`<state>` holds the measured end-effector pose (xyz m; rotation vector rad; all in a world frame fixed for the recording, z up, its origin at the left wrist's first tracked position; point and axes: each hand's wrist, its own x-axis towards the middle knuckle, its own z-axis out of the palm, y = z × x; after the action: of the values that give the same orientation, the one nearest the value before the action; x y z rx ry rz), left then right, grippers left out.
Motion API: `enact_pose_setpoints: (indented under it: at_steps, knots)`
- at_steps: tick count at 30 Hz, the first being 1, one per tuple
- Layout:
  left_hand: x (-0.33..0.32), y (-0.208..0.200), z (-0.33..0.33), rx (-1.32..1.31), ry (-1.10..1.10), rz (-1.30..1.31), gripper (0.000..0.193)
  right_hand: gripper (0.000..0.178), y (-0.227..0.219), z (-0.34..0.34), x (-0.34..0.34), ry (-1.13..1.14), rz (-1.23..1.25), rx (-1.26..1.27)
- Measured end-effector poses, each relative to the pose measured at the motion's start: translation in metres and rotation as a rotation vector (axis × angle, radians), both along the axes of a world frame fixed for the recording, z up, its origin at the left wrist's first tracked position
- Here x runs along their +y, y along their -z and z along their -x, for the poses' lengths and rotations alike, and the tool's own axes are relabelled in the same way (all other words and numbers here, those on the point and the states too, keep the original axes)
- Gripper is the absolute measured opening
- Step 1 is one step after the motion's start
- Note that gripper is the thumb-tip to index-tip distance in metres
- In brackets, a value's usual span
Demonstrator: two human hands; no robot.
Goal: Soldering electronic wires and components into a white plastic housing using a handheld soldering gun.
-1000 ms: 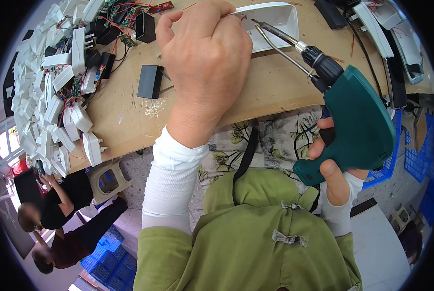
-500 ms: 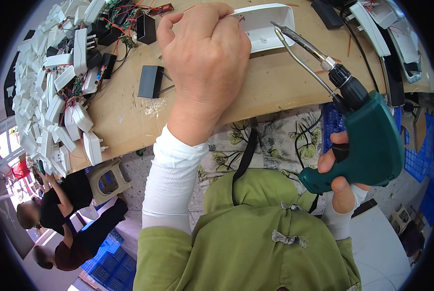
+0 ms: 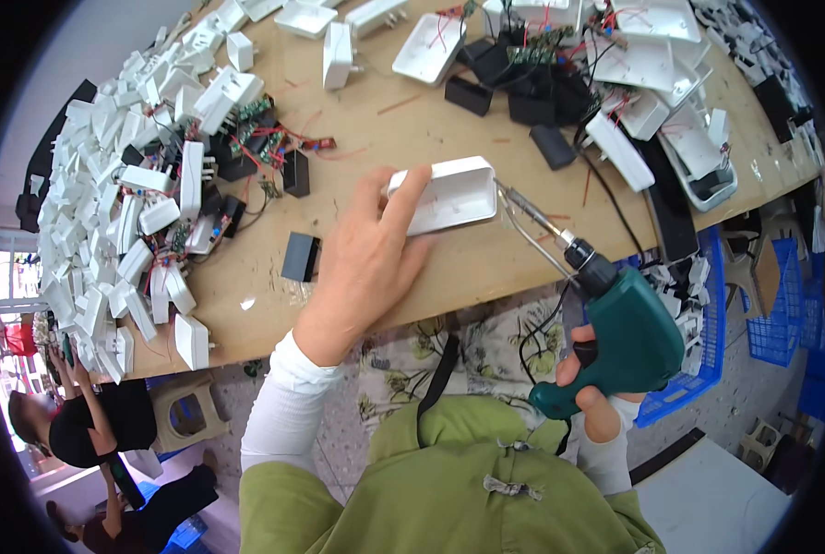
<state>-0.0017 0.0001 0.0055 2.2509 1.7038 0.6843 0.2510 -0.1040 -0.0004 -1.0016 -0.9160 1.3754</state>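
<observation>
My left hand (image 3: 362, 258) grips the left end of an open white plastic housing (image 3: 459, 196), its fingers over the rim. The housing lies on the table with its hollow side showing. In my right hand (image 3: 601, 415) is a green pistol-shaped soldering gun (image 3: 636, 332), fingers wrapped round its handle by the black trigger. The gun's hot tip and a thin curved metal tube point up-left, at the housing's right end. Whether the tip touches the housing, I cannot tell. Left of my left wrist sits a small black box (image 3: 299, 257).
A big heap of white plug housings (image 3: 94, 240) covers the table's left side, with green circuit boards (image 3: 251, 120) and red wires beside it. More housings and black boxes (image 3: 560, 92) lie at the far right. A blue crate (image 3: 712, 323) stands below the right edge. Two people (image 3: 108, 420) are at left.
The view now takes in more of the table's far side. My left hand has shifted its hold, uncovering more of the housing. The gun's tip has moved from over the hollow to the right end.
</observation>
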Motion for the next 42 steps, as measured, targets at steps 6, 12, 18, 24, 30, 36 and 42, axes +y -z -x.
enact_pose_setpoints:
  at_steps: [6,12,18,24,30,36,42]
  knots:
    - [0.03,-0.006,0.014,-0.085,0.007,-0.192,0.059,0.06,-0.003,-0.01,0.002,0.03,-0.016,-0.001]
    - [0.096,-0.053,-0.013,-0.907,-0.049,0.015,0.06,0.059,0.001,-0.022,0.01,0.118,-0.062,0.008]
    - [0.187,-0.07,-0.072,-0.736,0.059,-0.155,0.044,0.059,-0.004,-0.028,0.013,0.197,-0.136,-0.067]
    - [0.233,-0.05,-0.131,-0.343,-0.209,-0.263,0.067,0.058,0.012,-0.043,0.008,0.235,-0.145,-0.071]
    - [0.213,-0.043,-0.119,-0.341,-0.367,-0.587,0.062,0.056,0.014,-0.047,0.014,0.167,-0.255,-0.021]
    - [0.226,-0.035,0.036,0.071,-0.371,-0.199,0.037,0.054,0.018,-0.047,0.015,0.128,-0.209,-0.01]
    - [0.241,-0.007,0.114,0.365,0.131,-0.135,0.045,0.053,0.018,-0.042,0.021,0.112,-0.195,-0.014]
